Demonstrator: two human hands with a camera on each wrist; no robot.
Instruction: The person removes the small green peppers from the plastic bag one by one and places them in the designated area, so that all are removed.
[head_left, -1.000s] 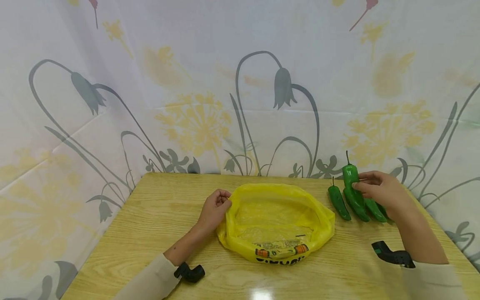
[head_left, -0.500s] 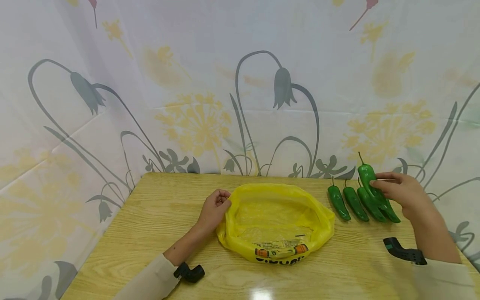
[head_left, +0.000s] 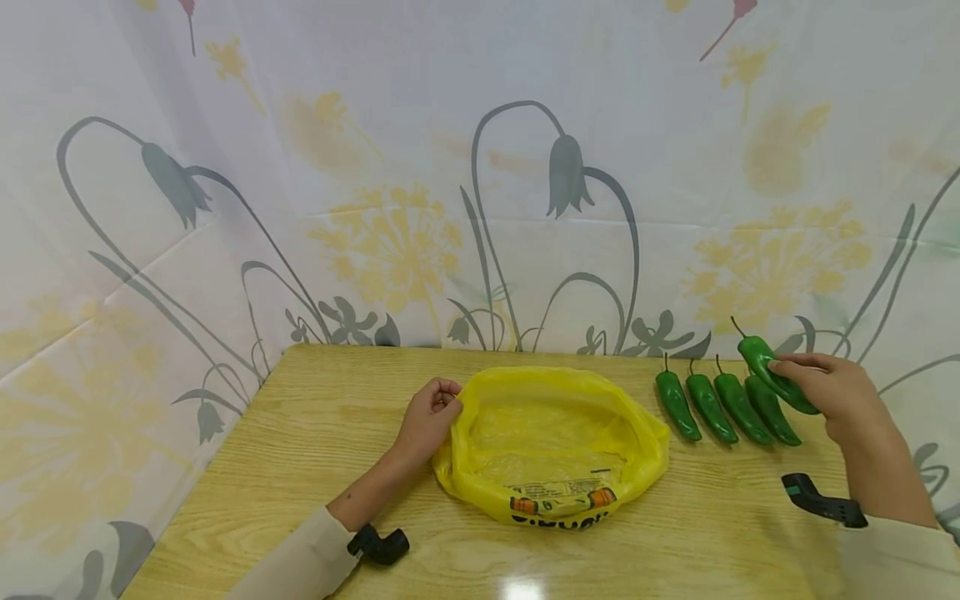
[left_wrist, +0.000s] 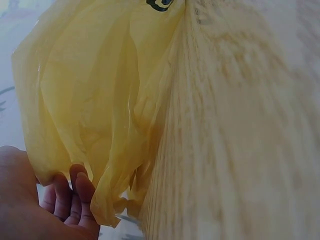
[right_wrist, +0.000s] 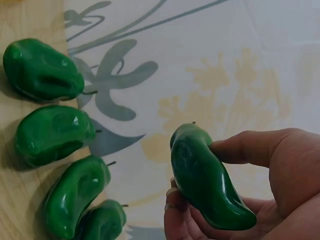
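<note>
A yellow plastic bag (head_left: pixel 551 417) with orange and black print lies with its mouth spread on the table. My left hand (head_left: pixel 431 421) pinches the bag's left rim; in the left wrist view the fingers (left_wrist: pixel 82 185) curl at the edge of the film. At the right, my right hand (head_left: pixel 836 392) holds a green chili pepper (head_left: pixel 759 354) above the table, thumb on one side and fingers on the other. Its thin stem points up and to the left. Just left of that hand lie several more green chili peppers (head_left: pixel 711 408), side by side in a slanted row.
The wooden table (head_left: pixel 337 375) reaches back to a white curtain (head_left: pixel 420 150) printed with grey and yellow flowers. Each wrist carries a black camera mount (head_left: pixel 825 500). Among the lying peppers, the rightmost pepper (head_left: pixel 772 412) is partly behind the held one.
My right hand has carried the held pepper to the right, past the row, uncovering the peppers beneath. The held pepper has tilted further. My left hand and the bag have stayed in place.
</note>
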